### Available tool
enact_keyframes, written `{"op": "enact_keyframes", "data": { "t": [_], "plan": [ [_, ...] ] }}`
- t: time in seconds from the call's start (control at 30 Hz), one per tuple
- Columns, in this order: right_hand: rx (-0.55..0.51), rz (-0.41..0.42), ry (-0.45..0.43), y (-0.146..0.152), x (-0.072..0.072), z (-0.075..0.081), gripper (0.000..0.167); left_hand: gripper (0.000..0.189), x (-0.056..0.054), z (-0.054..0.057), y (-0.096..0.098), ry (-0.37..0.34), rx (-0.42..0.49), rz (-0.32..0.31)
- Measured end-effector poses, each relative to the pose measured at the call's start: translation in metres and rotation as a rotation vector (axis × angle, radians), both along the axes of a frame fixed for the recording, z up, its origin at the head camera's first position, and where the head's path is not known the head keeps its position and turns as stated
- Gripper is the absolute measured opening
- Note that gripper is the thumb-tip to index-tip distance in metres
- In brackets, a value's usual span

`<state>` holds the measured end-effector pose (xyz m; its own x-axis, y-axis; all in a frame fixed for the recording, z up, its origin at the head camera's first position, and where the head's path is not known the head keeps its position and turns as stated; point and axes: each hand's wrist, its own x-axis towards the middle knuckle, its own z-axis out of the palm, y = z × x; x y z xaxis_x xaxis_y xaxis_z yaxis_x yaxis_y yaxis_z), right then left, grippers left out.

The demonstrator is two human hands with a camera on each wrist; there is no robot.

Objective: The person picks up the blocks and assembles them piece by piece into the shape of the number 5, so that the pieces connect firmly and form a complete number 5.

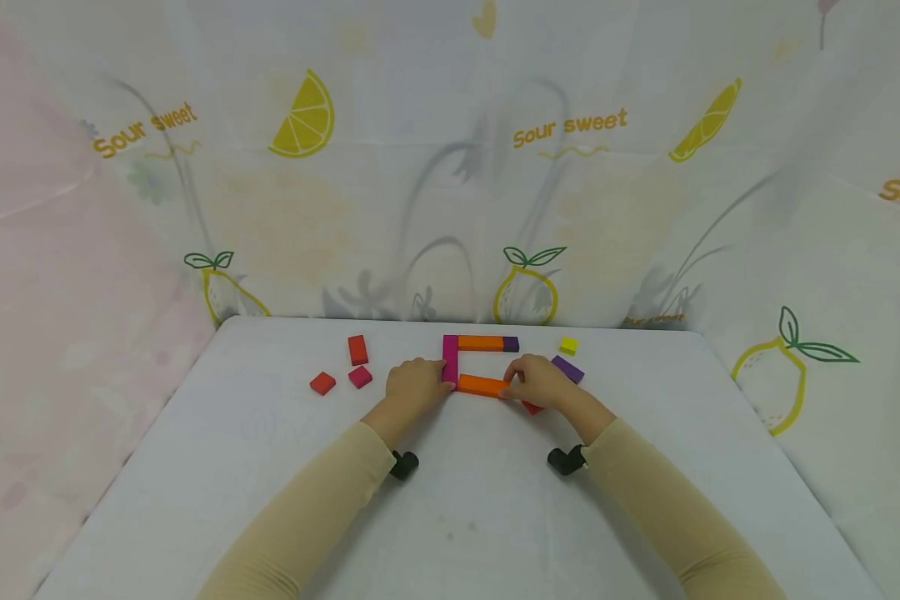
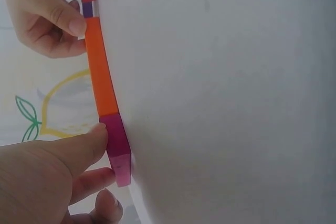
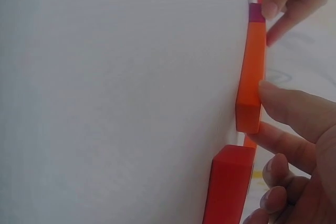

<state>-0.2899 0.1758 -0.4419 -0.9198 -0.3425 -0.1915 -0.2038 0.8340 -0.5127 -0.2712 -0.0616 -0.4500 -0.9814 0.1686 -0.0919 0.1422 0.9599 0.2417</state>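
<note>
A long magenta block (image 1: 450,358) lies lengthwise on the table, meeting two orange blocks at its ends. My left hand (image 1: 416,383) holds its near end, with thumb and forefinger against it. The near orange block (image 1: 480,385) runs rightward from that end. Thumb and forefinger of my right hand (image 1: 537,382) pinch its right end. The far orange block (image 1: 480,342) lies roughly parallel, with a small purple block (image 1: 511,343) at its right end. In the right wrist view, a red block (image 3: 229,182) lies close to the right hand, which partly covers it in the head view.
Left of the blocks lie a red oblong block (image 1: 357,350), a red block (image 1: 322,383) and a pinkish-red block (image 1: 360,377). A yellow block (image 1: 567,345) and a purple oblong block (image 1: 567,369) sit at the right. A printed cloth (image 1: 390,208) hangs behind the white table (image 1: 457,500).
</note>
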Motion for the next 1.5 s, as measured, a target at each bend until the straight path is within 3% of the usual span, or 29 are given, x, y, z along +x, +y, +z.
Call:
{"op": "enact_keyframes", "data": {
  "t": [0.33,0.5,0.73,1.0,1.2,1.5],
  "plan": [
    [-0.005,-0.008,-0.013,0.000,0.002,0.003,0.026,0.055,0.000,0.001,0.000,-0.003,0.001,-0.008],
    [0.011,-0.020,-0.005,0.002,0.003,0.011,0.028,0.055,0.001,0.000,-0.001,0.002,0.003,-0.012],
    [0.033,-0.008,0.103,0.019,-0.001,0.031,0.031,0.055,0.002,0.002,-0.002,-0.002,0.007,-0.006],
    [0.025,-0.065,0.177,0.052,-0.012,0.042,0.030,0.055,0.001,0.002,-0.001,-0.015,0.016,-0.002],
    [0.022,-0.142,0.163,0.073,-0.023,0.038,0.035,0.054,0.002,0.002,-0.002,0.000,0.015,-0.009],
    [-0.001,-0.208,0.204,0.095,-0.038,0.017,0.039,0.055,0.001,0.001,-0.002,-0.016,0.023,-0.003]
  ]
}}
